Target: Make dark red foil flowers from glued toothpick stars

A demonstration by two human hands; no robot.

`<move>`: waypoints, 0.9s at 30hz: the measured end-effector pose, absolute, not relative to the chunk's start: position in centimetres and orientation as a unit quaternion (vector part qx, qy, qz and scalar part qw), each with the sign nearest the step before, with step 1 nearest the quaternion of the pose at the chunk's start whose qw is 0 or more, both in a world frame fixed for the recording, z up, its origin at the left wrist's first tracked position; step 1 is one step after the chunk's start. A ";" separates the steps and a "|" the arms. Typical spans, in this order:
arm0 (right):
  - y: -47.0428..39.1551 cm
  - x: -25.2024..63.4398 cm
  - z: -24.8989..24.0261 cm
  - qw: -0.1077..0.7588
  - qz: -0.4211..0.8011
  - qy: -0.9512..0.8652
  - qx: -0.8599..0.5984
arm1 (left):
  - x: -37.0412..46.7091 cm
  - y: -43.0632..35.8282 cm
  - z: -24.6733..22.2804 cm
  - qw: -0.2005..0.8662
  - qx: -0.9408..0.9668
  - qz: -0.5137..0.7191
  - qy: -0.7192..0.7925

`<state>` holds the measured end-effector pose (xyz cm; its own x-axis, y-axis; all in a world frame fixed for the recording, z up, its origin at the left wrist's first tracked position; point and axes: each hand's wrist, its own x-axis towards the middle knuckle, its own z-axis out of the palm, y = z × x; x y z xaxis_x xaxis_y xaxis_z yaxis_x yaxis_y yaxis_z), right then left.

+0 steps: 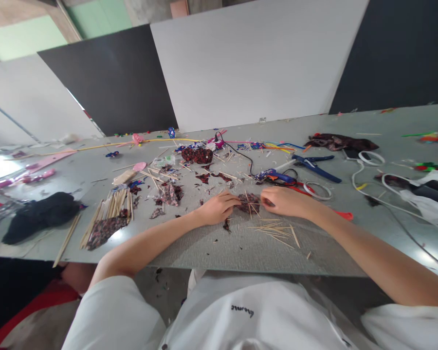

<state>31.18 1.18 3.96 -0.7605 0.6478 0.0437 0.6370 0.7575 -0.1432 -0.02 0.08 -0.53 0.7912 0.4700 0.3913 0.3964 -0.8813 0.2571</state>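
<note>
A dark reddish, mottled fabric piece (248, 203) lies on the table between my two hands, with thin wooden sticks crossing over it. My left hand (221, 207) is at its left edge, fingers pinched at the end of a thin stick. At the right edge my right hand (277, 201) has its fingers curled together by the same stick's other end. Several loose toothpick-like sticks (275, 229) lie just in front of the right hand.
Behind the right hand lie a blue glue gun (281, 177) and blue pliers (316, 166). Bundled sticks in patterned fabric (107, 231) and a black cloth (42, 216) are at left. White cables (357, 180) run along the right. Fabric scraps (170, 194) lie left of centre.
</note>
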 end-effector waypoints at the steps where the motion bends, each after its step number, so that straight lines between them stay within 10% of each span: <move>1: 1.1 31.1 4.1 0.039 0.056 -0.935 -0.347 | 0.0 0.1 -0.5 0.081 0.943 0.228 0.230; 11: 0.1 30.8 5.2 0.014 0.037 -0.931 -0.363 | 0.0 0.1 -0.6 0.079 0.943 0.234 0.224; 19: 3.0 33.1 3.9 0.221 -0.101 -0.802 -0.546 | 0.0 0.2 -0.6 0.085 0.943 0.239 0.216; 27: 6.7 35.3 0.3 0.149 -0.065 -0.767 -0.621 | 0.0 0.3 -0.8 0.083 0.944 0.243 0.208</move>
<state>35.25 6.75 0.33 -0.1856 0.9330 0.3083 0.9714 0.2215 -0.0856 0.03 0.32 -0.78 0.7951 0.4337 0.4239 0.3528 -0.8993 0.2583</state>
